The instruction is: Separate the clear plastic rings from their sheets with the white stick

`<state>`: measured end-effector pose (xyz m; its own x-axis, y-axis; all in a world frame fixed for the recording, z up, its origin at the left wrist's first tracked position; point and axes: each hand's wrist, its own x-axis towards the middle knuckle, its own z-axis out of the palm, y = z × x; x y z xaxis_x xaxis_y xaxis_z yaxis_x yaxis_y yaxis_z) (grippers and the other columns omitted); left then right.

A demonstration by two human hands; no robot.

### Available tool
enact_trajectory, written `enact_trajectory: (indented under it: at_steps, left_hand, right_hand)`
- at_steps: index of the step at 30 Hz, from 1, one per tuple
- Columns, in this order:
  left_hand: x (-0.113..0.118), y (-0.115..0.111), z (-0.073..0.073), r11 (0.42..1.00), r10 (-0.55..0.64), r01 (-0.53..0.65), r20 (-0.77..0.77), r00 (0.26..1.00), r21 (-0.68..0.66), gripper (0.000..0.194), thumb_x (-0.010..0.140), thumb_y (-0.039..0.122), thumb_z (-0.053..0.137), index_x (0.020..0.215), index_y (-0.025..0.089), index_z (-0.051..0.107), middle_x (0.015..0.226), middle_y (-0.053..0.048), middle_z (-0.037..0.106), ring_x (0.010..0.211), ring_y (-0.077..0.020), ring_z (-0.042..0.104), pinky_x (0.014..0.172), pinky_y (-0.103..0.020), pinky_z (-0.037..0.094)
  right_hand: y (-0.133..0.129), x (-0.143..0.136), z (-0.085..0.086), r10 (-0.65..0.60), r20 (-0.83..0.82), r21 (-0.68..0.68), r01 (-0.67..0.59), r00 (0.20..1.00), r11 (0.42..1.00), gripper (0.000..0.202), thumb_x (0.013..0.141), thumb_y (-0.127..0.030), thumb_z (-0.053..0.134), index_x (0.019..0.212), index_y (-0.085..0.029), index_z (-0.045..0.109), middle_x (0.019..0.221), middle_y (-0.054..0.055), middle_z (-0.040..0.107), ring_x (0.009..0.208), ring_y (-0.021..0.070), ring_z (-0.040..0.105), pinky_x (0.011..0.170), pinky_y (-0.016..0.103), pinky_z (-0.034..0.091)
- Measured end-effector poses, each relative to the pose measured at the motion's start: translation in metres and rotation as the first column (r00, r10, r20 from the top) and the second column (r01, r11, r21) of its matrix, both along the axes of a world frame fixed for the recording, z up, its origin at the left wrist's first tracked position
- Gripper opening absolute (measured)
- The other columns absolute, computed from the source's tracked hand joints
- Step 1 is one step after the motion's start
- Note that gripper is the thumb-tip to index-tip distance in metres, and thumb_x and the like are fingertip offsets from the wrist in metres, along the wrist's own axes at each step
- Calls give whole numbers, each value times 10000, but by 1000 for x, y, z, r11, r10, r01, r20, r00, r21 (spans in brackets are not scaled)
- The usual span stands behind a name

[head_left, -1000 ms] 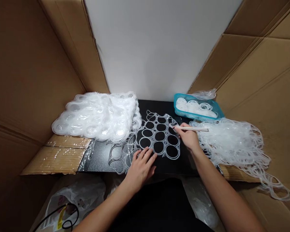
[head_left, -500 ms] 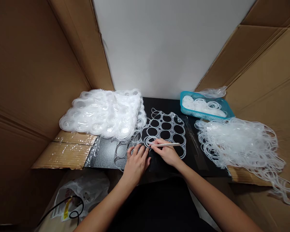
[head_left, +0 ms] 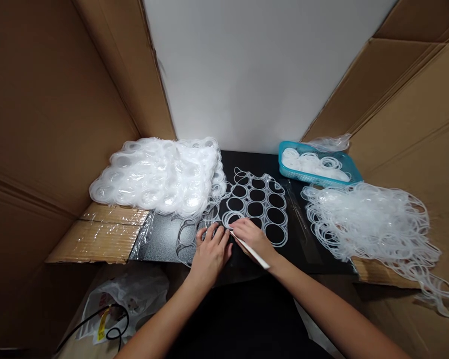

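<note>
A translucent sheet of joined rings (head_left: 256, 208) lies on the black work surface in front of me. My left hand (head_left: 210, 248) rests on the sheet's near-left part, its fingers apart and slightly bent, the tips pressing down. Just right of it, my right hand (head_left: 255, 240) is closed around a thin white stick (head_left: 255, 253). The stick's back end points toward my right wrist; its tip is at the rings near my left fingertips, and exactly what it touches is hidden. A few loose-looking white rings (head_left: 227, 218) overlap the sheet just ahead of both hands.
Stacked clear ring sheets (head_left: 160, 174) fill the left. A blue basket (head_left: 322, 178) of white rings stands at the back right. Ring-shaped scrap (head_left: 366, 214) heaps up at the right. Cardboard walls (head_left: 115, 65) enclose both sides; a plastic bag (head_left: 134, 294) hangs low at left.
The white stick has swung from pointing right to pointing down toward my wrist, as my right hand turned and lowered slightly. My left hand stays almost where it was.
</note>
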<state>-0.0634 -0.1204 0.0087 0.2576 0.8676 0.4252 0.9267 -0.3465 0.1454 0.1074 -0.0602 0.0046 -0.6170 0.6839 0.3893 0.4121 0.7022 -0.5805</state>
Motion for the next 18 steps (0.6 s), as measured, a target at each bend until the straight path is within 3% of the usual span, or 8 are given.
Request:
enact_trajectory:
  at_steps: [3,6,8,10,12,14,18]
  left_hand:
    - [-1,1,-3,1000,4,-4,15,1000,2,247,931,230,602,1173,221,652,1193,-55,701,1213,-258,570,1036,-439,299]
    - [-1,1,-6,1000,8,-8,22,1000,1,259,919,228,617,1176,226,651,1191,-54,702,1220,-257,570,1026,-431,301]
    - [-2,0,-7,1000,3,-3,24,1000,5,265,907,222,631,1172,225,653,1184,-52,703,1226,-256,568,1024,-424,304]
    - [-3,-2,-5,1000,-1,1,34,999,13,258,904,216,634,1160,225,657,1174,-51,704,1228,-256,568,1027,-421,305]
    - [-3,-4,1,1000,-13,12,56,998,13,215,909,221,627,1121,233,665,1167,-47,705,1227,-255,566,1026,-420,307]
    - [-2,-3,9,1000,-24,24,79,997,2,155,918,237,621,1065,236,669,1178,-41,698,1224,-251,563,1021,-421,313]
    - [6,13,24,999,33,-32,47,998,-31,213,929,294,622,1129,223,649,1249,-68,660,1241,-275,533,1026,-446,330]
  right_hand:
    - [10,2,1,-52,43,72,49,998,996,257,989,-187,416,1025,-233,666,1078,85,684,1061,261,561,915,421,512]
    - [46,19,15,-234,21,109,230,972,967,238,980,-209,417,981,-209,654,1008,103,684,1003,261,568,890,402,490]
    - [77,39,27,-426,6,112,423,905,899,214,959,-238,437,872,-207,629,905,94,667,919,249,570,828,371,469]
    - [106,59,36,-602,2,101,599,798,794,212,929,-277,459,759,-215,569,795,71,625,822,230,550,749,333,433]
    - [123,71,41,-676,-18,56,675,737,735,245,907,-326,472,687,-224,504,712,40,576,735,207,513,693,308,391]
    - [124,71,42,-641,-35,-49,639,767,768,285,895,-377,490,654,-226,467,657,8,532,668,183,479,655,290,363]
    - [97,40,35,-407,-32,-309,378,913,873,279,879,-422,543,689,-219,523,695,-10,573,677,168,518,647,271,381]
